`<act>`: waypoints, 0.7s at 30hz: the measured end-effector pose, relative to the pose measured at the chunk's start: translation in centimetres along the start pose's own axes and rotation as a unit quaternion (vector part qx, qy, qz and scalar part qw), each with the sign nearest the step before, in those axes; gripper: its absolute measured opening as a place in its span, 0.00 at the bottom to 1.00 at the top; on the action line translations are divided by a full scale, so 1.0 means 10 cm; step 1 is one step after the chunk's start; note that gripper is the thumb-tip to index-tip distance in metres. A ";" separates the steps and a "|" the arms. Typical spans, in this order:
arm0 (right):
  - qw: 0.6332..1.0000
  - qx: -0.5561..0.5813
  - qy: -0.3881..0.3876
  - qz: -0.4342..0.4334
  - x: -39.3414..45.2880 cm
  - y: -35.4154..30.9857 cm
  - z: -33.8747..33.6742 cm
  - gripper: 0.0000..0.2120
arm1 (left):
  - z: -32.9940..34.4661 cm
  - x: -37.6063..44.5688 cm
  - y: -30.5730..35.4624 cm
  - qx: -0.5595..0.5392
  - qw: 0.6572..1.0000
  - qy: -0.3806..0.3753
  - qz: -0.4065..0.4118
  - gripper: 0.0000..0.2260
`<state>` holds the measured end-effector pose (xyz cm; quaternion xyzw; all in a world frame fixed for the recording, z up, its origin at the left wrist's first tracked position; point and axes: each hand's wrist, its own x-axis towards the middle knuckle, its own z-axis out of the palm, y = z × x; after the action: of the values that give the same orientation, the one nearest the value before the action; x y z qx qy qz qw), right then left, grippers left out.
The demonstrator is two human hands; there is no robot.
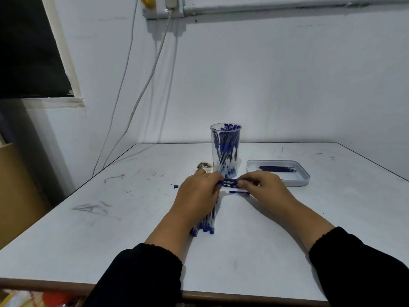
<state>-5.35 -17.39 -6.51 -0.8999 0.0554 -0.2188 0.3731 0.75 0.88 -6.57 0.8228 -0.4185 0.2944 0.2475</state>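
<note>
Left grip (199,191) and right grip (263,187) both clamped on pens (230,182) held between them, low over the bench (132,229), in front of the cup (225,149). Loose pen (239,192) lay below; pile (207,222) sat under left wrist.

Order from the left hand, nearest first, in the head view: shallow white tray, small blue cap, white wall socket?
1. small blue cap, just left of the left hand.
2. shallow white tray, on the right.
3. white wall socket, high up.

Left hand (199,192), right hand (262,185) forward, fingers curled, pinching.
</note>
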 end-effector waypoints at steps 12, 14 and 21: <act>0.981 0.190 -0.042 0.008 -0.05 -0.13 0.06 0.10 | 0.00 0.01 0.06 -0.022 0.999 -0.024 -0.007 0.09; 0.976 0.211 -0.050 0.018 -0.04 -0.13 0.07 0.10 | -0.01 0.00 0.06 -0.027 0.999 -0.020 -0.011 0.09; 0.975 0.210 -0.053 0.046 -0.04 -0.14 0.09 0.07 | -0.02 0.00 0.07 -0.024 1.000 -0.014 -0.004 0.08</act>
<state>-5.41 -15.70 -6.20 -0.8083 0.0293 -0.1602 0.5658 0.17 0.63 -6.34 0.8221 -0.4259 0.2715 0.2626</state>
